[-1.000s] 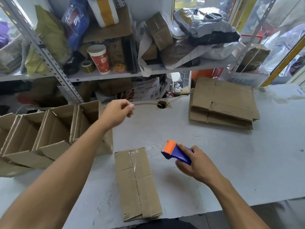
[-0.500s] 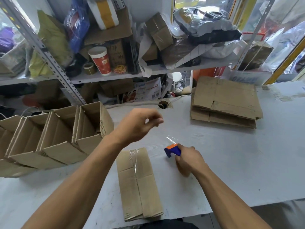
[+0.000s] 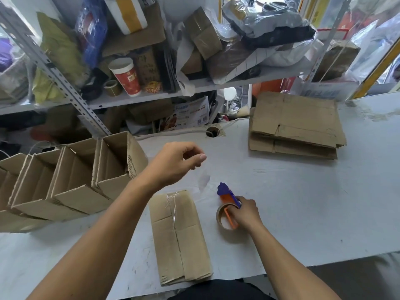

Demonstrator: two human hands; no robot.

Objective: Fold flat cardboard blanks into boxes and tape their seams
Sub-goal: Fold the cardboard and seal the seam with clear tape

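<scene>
A folded cardboard box [image 3: 179, 237] lies on the white table [image 3: 303, 213] near the front edge, clear tape running along its seam. My right hand [image 3: 245, 214] grips a blue and orange tape dispenser [image 3: 227, 195] with its brown-cored roll [image 3: 221, 217], set down on the table just right of the box. My left hand [image 3: 177, 163] hovers above the box's far end with curled fingers. It seems to pinch the free end of a clear tape strip [image 3: 204, 179] that leads down toward the dispenser.
A row of several open folded boxes [image 3: 71, 176] lies on its side at the left. A stack of flat blanks [image 3: 296, 124] sits at the back right. Cluttered shelves [image 3: 151, 96] rise behind the table, which has a cable hole [image 3: 211, 133].
My left hand has swung from the row of boxes rightward to above the box's far end. My right hand has tipped the dispenser and lowered it onto the table, with the roll now showing.
</scene>
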